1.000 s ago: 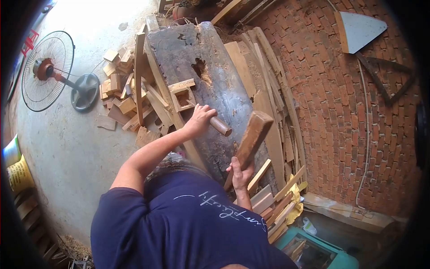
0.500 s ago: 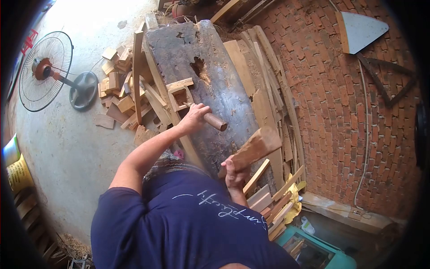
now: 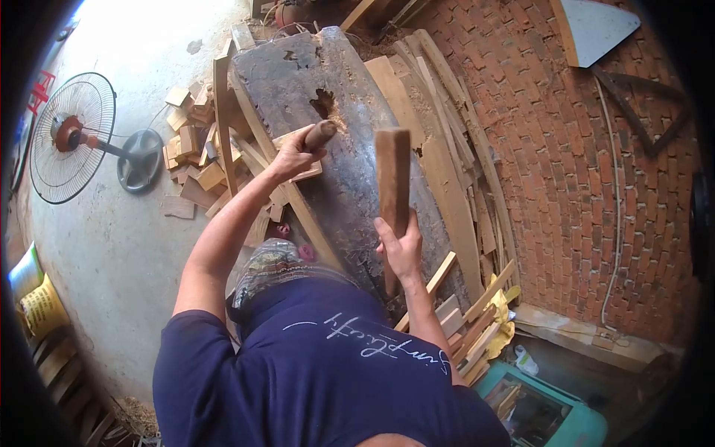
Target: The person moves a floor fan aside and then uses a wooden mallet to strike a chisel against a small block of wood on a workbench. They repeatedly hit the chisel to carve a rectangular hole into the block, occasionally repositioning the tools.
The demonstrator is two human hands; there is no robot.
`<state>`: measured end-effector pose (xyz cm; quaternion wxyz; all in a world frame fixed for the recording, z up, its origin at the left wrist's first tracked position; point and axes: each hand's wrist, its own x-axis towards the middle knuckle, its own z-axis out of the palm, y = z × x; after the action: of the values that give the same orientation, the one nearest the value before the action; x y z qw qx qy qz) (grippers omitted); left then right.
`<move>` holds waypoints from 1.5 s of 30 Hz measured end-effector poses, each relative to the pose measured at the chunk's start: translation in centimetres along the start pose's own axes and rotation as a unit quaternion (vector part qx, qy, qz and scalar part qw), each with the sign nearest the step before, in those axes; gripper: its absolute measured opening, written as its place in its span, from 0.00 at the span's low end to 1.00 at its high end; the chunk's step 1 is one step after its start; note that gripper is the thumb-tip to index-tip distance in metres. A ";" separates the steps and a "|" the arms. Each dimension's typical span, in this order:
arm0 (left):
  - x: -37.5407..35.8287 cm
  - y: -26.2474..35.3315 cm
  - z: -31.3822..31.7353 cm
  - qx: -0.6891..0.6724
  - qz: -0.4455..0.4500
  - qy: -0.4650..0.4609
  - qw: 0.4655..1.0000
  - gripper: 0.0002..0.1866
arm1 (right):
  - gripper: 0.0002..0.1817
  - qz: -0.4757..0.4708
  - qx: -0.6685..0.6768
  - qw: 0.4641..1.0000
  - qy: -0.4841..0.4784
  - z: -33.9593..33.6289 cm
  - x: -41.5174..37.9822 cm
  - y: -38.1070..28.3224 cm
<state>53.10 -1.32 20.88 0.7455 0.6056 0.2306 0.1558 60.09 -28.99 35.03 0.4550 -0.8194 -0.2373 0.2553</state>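
Note:
My left hand (image 3: 295, 155) is closed round the round wooden handle (image 3: 320, 135) of a tool, whose far end is hidden behind the hand. Beneath it, a light wooden frame piece (image 3: 307, 173) lies partly covered on the dark, worn workbench (image 3: 350, 179). My right hand (image 3: 403, 252) grips the lower part of a thick wooden mallet (image 3: 392, 175), which stands raised over the bench, apart from the handle.
Wood offcuts (image 3: 190, 141) are heaped left of the bench, near a standing fan (image 3: 73, 138). Long planks (image 3: 447, 171) line its right side by the brick wall (image 3: 566, 194). A teal case (image 3: 544, 410) sits at lower right.
My left hand has moved up and left with the handle, which now points toward the camera. My right hand has moved up, and the mallet has swung from slanting right to nearly upright.

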 end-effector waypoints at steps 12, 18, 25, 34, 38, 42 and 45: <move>0.5 -0.5 -0.9 -0.050 0.020 0.020 0.998 0.17 | 0.31 -0.129 -0.174 0.964 -0.156 2.6 7.3 -7.5; 0.3 -0.3 -1.6 -0.134 0.042 0.086 0.986 0.13 | 0.28 -0.126 -0.138 0.979 -0.085 2.0 7.5 -13.1; 0.4 -2.5 -1.2 -0.166 0.069 0.069 0.981 0.09 | 0.27 -0.269 -0.070 0.957 -0.078 4.8 7.3 -13.2; -0.2 -2.8 -0.5 -0.119 0.106 0.088 0.983 0.09 | 0.32 -0.243 -0.139 0.954 -0.110 3.4 7.9 -15.6; -0.8 -2.1 -1.0 -0.108 0.043 0.076 0.990 0.10 | 0.28 -0.114 -0.237 0.947 -0.185 4.1 9.4 -11.2; -1.5 -0.9 -2.2 -0.046 0.018 0.090 0.995 0.14 | 0.29 -0.101 -0.278 0.938 -0.183 2.7 10.1 -10.3; -1.2 -1.4 -2.9 -0.046 0.003 0.087 0.995 0.19 | 0.28 -0.178 -0.206 0.951 -0.150 2.4 9.1 -11.5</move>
<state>50.50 0.15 19.28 0.7495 0.5555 0.2847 0.2207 63.64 -16.38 42.04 0.2736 -0.7919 -0.4921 0.2362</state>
